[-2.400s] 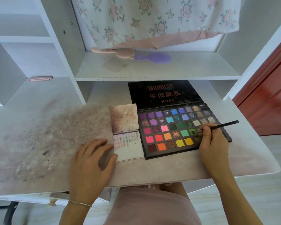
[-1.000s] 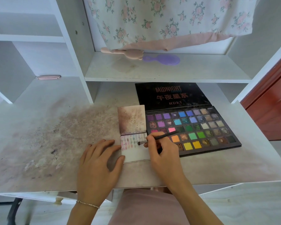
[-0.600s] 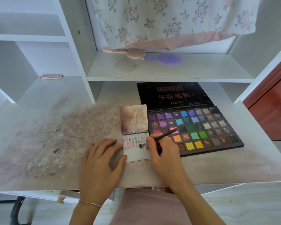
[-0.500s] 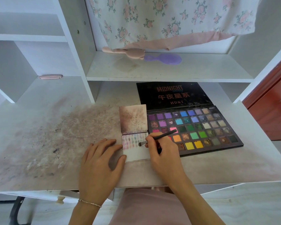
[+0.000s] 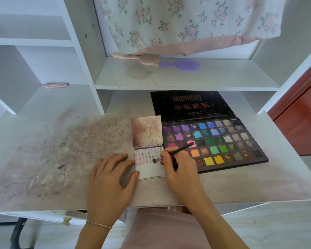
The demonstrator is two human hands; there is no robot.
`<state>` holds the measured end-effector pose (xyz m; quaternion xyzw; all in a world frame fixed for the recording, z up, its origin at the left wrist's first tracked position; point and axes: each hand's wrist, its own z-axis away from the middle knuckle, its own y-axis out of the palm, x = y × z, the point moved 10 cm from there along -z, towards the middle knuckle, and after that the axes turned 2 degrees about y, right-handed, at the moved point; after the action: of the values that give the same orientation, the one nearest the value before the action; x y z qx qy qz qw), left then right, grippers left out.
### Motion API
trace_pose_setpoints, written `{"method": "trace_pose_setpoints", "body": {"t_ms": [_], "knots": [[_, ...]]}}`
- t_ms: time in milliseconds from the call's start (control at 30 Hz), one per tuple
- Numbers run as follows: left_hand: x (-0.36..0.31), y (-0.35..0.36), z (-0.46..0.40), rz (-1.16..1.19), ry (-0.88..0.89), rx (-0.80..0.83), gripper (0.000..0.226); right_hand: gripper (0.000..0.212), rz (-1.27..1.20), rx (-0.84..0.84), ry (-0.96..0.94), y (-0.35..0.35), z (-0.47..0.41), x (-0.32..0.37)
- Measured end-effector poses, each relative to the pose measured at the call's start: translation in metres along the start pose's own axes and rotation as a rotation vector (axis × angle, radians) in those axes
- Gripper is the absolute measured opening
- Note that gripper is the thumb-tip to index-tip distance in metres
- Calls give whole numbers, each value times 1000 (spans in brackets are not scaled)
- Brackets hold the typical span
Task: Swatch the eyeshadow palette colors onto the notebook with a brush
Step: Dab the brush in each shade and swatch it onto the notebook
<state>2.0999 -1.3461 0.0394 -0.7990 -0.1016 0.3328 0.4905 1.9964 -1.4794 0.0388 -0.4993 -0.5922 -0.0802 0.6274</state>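
Black brush (image 5: 176, 152) tip on notebook (image 5: 150, 167), hands (image 5: 110, 178) flanking its edges

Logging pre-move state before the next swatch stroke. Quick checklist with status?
1. Brush held: ok, right hand pinches the handle.
2. Brush tip over the page: ok, at the right part of the notebook lower page, beside the swatch rows.
3. Tip touching the paper: cannot tell.
4. Notebook steadied: ok, left hand lies flat with fingertips at its left edge.
5. Blank space left: ok, the page below the swatches is white.
6. Eyeshadow palette open and near: ok, directly right of the notebook.
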Motion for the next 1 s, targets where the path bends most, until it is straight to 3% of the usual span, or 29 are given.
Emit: {"method": "trace_pose_setpoints", "body": {"t_ms": [467, 567, 1000], "knots": [[1, 0, 1, 3, -5, 6, 45, 8, -55, -37, -38, -6, 2, 2], [1, 0, 1, -1, -4, 13, 46, 18, -107, -71, -46, -14, 3, 3], [0, 1, 3, -4, -45, -23, 47, 16, -75, -368, 35, -120, 6, -55]]}}
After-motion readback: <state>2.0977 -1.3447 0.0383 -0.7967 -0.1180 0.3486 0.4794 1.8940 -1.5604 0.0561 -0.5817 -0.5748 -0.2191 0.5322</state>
